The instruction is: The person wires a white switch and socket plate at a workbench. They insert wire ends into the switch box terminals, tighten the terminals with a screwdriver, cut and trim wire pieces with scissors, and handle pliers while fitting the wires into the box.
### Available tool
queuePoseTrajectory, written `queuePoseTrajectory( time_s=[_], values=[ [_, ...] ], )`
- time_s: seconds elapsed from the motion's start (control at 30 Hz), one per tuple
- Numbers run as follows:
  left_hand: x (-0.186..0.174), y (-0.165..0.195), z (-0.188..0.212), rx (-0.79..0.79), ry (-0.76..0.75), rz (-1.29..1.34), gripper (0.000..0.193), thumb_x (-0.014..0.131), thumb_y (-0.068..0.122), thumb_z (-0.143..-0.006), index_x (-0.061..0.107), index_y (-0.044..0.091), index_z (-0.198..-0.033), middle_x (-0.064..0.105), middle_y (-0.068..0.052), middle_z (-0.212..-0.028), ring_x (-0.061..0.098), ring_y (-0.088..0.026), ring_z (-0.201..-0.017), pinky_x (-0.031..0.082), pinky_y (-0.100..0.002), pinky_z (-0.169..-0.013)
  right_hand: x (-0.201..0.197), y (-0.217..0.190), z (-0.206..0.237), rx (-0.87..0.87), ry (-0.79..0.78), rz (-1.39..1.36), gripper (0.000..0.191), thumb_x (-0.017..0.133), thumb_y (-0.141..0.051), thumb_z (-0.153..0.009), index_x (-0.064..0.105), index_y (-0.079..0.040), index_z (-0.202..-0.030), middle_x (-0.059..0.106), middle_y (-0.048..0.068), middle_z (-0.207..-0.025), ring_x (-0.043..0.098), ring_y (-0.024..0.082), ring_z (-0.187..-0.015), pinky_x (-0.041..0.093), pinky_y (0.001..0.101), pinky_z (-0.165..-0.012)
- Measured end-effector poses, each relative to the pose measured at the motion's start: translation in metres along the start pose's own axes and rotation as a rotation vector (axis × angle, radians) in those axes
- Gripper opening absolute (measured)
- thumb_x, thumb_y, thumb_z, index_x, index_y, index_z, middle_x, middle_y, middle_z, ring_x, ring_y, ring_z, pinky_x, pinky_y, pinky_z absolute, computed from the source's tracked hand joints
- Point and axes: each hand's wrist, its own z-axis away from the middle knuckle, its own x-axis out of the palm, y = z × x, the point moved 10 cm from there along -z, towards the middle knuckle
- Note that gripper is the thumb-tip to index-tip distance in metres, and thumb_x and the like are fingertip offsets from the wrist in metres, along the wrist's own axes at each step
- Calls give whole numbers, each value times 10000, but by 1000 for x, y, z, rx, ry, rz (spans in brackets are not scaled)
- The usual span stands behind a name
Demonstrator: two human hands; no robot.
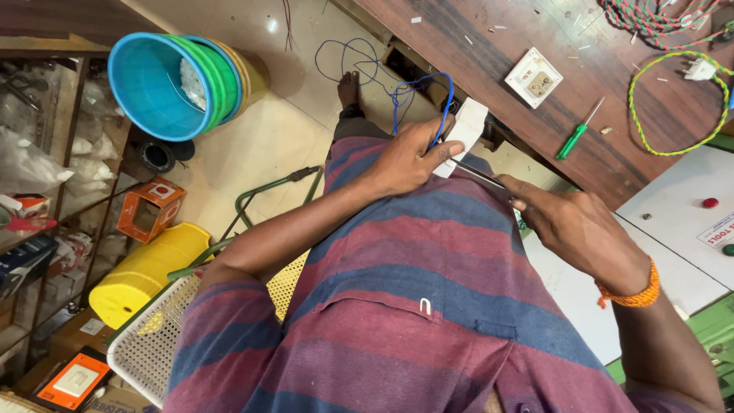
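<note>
Now steadying white switch plate (468, 126) and blue wire (446, 103) in closed left hand (409, 157), right hand (569, 226) gripping thin tool (478, 173), tip meeting plate.

left hand (409, 157) in a closed grip, right hand (569, 226) fisted opposite, forearms converging over lap

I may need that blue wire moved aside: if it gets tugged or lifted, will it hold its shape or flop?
The blue wire will probably flop: it hangs in loose loops towards the floor. It looks thin and light, so a tug from the left hand would likely drag the whole length along.
</note>
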Motion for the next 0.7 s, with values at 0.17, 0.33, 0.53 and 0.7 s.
queuePoseTrajectory(
  time_s=[0.17, 0.33, 0.53, 0.7],
  values=[
    [4, -9, -1, -58, -26, -58, 363, 644, 318, -1040, 533, -24, -1000, 465, -152, -789, 431, -227, -728, 420, -395, -679, -3, 2, 0, 126, -106, -178, 458, 610, -218, -951, 622, -193, -1409, 672, 233, -698, 619, 392, -530, 495, 478, -560],
    [7, -11, -6, -44, -14, 0, 348, 623, 342, -1044, 567, -1, -1021, 580, -92, -830, 523, -174, -770, 466, -363, -710, -1, 12, -4, 140, -123, -250, 383, 598, -248, -983, 636, -166, -1355, 693, 214, -712, 640, 315, -541, 520, 443, -575],
    [17, -32, -15, -211, -52, 47, 319, 639, 338, -1005, 640, 19, -1011, 640, -48, -824, 563, -137, -765, 486, -350, -688, -4, 11, 1, -30, 50, -85, 466, 611, -172, -948, 601, -182, -1414, 723, 134, -759, 701, 312, -630, 540, 439, -601],
    [21, -44, -18, -258, -69, 25, 312, 640, 326, -1004, 665, 17, -1033, 686, -62, -846, 618, -140, -778, 517, -347, -714, 0, 5, 10, -69, 163, 84, 607, 631, -62, -867, 576, -214, -1452, 735, 123, -888, 689, 375, -728, 534, 475, -624]
  ],
)
